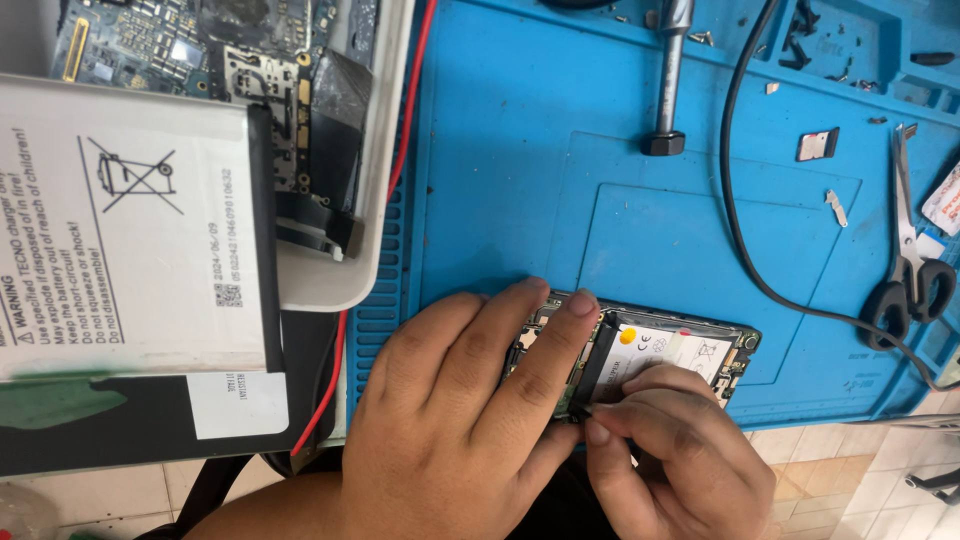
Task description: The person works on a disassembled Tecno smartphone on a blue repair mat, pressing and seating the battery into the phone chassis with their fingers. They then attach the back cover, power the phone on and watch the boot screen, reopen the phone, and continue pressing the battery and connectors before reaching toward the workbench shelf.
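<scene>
An opened phone (690, 345) with its back off lies on the blue work mat (520, 180), near the mat's front edge, showing a white battery and circuit board. My left hand (450, 420) lies over the phone's left end, fingers pressing on the board and a black strip. My right hand (680, 450) comes from below right, its fingertips pinching at the phone's lower edge beside the black strip. What lies under the fingers is hidden.
An opened white tablet (340, 200) with a large white battery (130, 230) and bare circuit board sits at left, with a red wire (405, 130) along it. On the mat are a metal tool (668, 90), a black cable (735, 220), scissors (910, 270), small card tray (817, 145), loose screws.
</scene>
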